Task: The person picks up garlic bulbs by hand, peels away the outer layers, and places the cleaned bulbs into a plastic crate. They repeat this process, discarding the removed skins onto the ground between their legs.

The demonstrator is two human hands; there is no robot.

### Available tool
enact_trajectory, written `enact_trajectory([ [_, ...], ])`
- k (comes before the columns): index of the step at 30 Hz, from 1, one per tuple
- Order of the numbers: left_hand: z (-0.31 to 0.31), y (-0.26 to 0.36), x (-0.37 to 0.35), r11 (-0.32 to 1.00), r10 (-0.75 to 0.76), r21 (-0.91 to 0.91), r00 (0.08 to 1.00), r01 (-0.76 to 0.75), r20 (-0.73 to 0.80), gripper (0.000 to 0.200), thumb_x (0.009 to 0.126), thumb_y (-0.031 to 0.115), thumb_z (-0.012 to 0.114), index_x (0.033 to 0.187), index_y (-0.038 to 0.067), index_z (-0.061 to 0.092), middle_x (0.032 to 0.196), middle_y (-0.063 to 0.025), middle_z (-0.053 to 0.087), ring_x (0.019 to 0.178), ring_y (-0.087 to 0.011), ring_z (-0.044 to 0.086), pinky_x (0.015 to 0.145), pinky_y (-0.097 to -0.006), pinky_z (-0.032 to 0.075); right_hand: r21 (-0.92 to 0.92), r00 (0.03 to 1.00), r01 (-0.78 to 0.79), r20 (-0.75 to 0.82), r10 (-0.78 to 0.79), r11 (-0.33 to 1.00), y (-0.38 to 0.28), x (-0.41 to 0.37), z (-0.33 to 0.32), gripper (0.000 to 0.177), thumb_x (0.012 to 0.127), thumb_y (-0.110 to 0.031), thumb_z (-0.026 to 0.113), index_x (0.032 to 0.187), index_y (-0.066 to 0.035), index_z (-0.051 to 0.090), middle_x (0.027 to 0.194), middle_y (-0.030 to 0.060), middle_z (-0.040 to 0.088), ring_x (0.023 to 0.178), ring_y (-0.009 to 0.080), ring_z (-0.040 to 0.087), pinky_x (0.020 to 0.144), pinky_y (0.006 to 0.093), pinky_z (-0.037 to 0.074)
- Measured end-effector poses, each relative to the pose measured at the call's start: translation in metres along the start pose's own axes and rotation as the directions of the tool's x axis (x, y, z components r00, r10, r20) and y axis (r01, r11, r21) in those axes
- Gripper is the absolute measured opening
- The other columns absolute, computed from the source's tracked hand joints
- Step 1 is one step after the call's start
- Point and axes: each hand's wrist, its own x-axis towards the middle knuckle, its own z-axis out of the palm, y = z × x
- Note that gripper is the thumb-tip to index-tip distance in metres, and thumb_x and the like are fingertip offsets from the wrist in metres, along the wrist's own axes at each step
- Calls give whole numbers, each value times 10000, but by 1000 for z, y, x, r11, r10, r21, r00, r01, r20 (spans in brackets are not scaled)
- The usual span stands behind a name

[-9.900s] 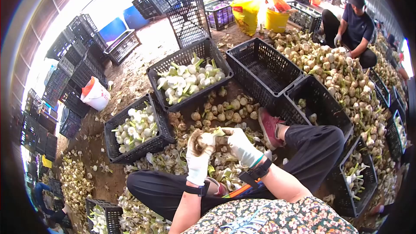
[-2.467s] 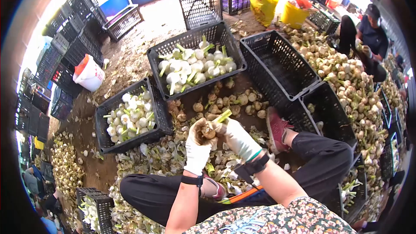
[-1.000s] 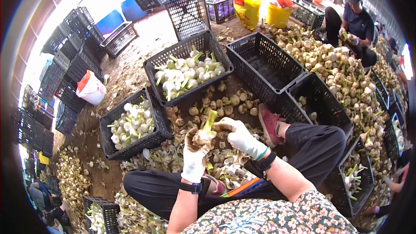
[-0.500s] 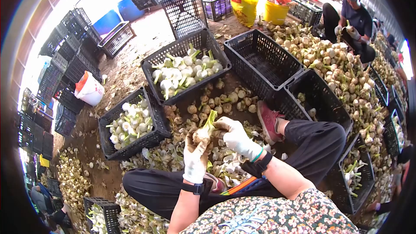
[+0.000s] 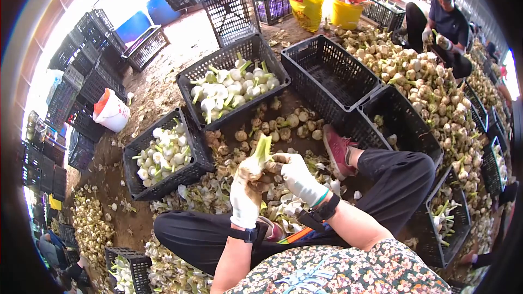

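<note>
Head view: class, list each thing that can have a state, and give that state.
Bulb, held, stalk up.
Left hand, gloved, shut on bulb.
Right hand, gloved, pinching bulb.
Near crate, part-filled with white bulbs.
Far crate, part-filled with white bulbs.

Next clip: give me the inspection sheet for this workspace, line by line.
Surface: dirt floor, person seated on it.
Job's things: garlic bulb with green stem; peeled white bulbs in the near crate and far crate.
Clutter: husks around the legs; unpeeled bulbs ahead.
Hands: left hand, gloved, shut on the garlic bulb; right hand, gloved, grips it too.
Cables: nothing seen.
Surroundings: co-worker seated by a long bulb heap; stacked crates; yellow bucket.
</note>
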Motion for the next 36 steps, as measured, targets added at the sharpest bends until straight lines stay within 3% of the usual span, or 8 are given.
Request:
enact_trajectory([
  [6,-12,-1,8,984,-137,113,990,138,-14,604,997,593,365,1220,72,574,924,-59,670,775,-174,660,615,-301,531,126,986,-82,152,62,989,2,-1,-11,202,919,-122,659,1080,-1,677,896,19,686,729,66,606,652,230,491],
  [12,-6,-6,0,972,67,229,997,-58,-33,470,867,14,697,1290,20,493,1059,-76,638,912,-174,647,840,-319,547,-260,982,61,187,-12,964,-26,-10,-5,179,928,-107,636,1047,18,681,894,18,690,797,61,593,724,236,493],
  [21,-19,17,-13,991,-130,84,927,107,352,786,781,-129,640,1475,58,324,1292,-138,538,994,-177,617,828,-290,529,765,937,32,-247,248,643,22,44,-60,76,933,-87,598,973,-23,602,752,60,598,628,190,581,618,377,535],
  [23,-26,16,-18,986,-101,160,938,50,332,844,764,-104,683,1490,61,287,1322,-135,514,1017,-182,608,856,-294,522,123,952,96,-301,-55,988,31,48,-96,149,910,-54,603,1038,22,606,825,68,654,689,195,619,647,361,538],
  [26,-39,15,-15,844,26,486,924,-225,382,991,728,-40,774,1523,63,192,1404,-134,433,1099,-203,572,930,-310,497,-891,969,135,28,-244,433,-3,16,-67,364,836,-171,684,1186,-72,670,950,160,695,836,288,675,767,372,526],
  [30,-23,13,-15,850,-9,509,962,-136,273,1073,696,-18,815,1537,83,156,1417,-149,407,1127,-212,565,928,-320,504,-614,845,532,431,-317,583,-44,-17,-8,265,816,-198,682,1037,-55,705,933,165,668,936,335,638,809,397,514],
  [33,-26,12,-8,571,141,644,834,-509,534,1156,671,-96,781,1559,123,73,1351,-140,464,1042,-204,628,904,-323,520,-713,752,657,597,-278,245,-46,-21,7,167,754,-134,644,878,-33,693,814,157,629,810,350,640,734,427,514],
  [36,-23,13,-13,773,25,576,920,-265,390,1113,665,-130,739,1555,115,118,1283,-112,491,1094,-207,605,937,-328,504,-750,744,658,633,-213,66,-53,-24,16,150,705,-110,632,826,-31,673,801,167,626,776,351,641,714,434,515],
])
